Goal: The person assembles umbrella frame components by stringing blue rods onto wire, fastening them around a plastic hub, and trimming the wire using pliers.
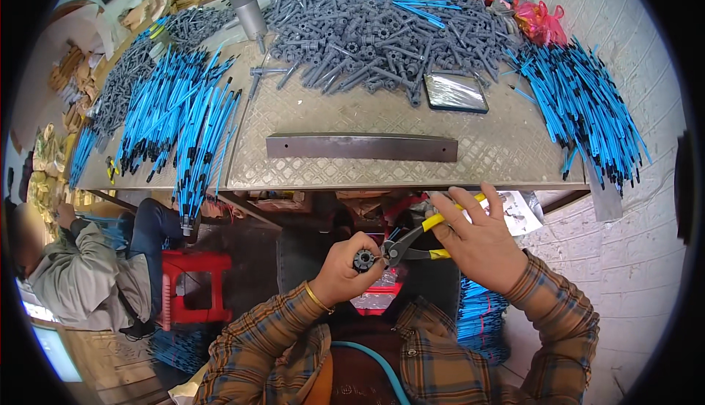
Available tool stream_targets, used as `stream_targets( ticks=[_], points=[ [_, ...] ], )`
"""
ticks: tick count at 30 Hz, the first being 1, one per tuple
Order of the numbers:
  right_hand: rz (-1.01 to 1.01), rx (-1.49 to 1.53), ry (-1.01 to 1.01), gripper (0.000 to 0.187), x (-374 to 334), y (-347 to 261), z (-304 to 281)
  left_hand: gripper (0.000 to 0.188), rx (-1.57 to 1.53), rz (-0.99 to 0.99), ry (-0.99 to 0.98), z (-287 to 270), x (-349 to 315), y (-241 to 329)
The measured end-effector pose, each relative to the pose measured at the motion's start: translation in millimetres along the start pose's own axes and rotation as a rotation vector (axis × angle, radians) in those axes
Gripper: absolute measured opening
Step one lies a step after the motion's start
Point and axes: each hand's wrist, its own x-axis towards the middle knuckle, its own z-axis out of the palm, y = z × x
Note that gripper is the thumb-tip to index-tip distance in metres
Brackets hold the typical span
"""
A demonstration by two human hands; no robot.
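Observation:
My left hand [345, 269] is closed around a dark grey plastic part with a round, notched end [363, 260]. Yellow-handled pliers [411, 242] are in my right hand [481, 240], its fingers spread along the upper handle. Their handles stand apart, and the jaws reach the side of the grey part by my left fingertips. What lies between the jaws is too small to make out. Both hands are in front of the table's near edge, above my lap.
A dark metal bar [361, 147] lies along the table's [330, 115] front. Behind it rises a heap of grey plastic parts [367, 30]. Blue rods lie in a left bundle [176, 111] and a right bundle [580, 104]. A phone-like slab [455, 92] and metal cup [247, 12] stand nearby. A person [81, 265] sits left.

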Motion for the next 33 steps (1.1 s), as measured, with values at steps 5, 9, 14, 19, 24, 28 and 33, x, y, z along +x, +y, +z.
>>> stream_targets(
  ticks=[5, 9, 14, 19, 24, 28, 33],
  points=[
    [0.011, 0.030, -0.057, 0.019, -0.7, 2.3, 2.4, 0.019, 0.001, 0.000, -0.007, -0.9, 1.1, 1.1],
    [0.038, 0.060, -0.115, 0.019, -4.2, 0.2, 3.4, 0.019, 0.035, 0.015, -0.027, 0.6, 0.8, 0.4],
    [0.002, 0.065, -0.119, 0.019, -4.7, 4.1, 2.1, 0.019, 0.036, -0.026, -0.043, 2.8, 2.6, -1.2],
    [0.010, 0.042, -0.095, 0.020, -6.1, 1.3, 3.5, 0.020, 0.053, -0.059, -0.030, 6.4, 3.4, 1.1],
    [-0.002, 0.036, -0.089, 0.018, -5.8, -0.6, 2.0, 0.021, 0.070, -0.093, -0.011, 8.5, 2.4, 1.0],
    [-0.022, 0.079, -0.243, 0.016, -4.4, 3.1, -7.1, 0.020, 0.022, -0.099, -0.012, 6.0, 1.4, 2.9],
    [-0.104, 0.235, -0.325, 0.017, -14.6, 10.3, 2.0, 0.026, 0.030, -0.123, -0.213, -9.4, 2.6, 11.7]
  ],
)
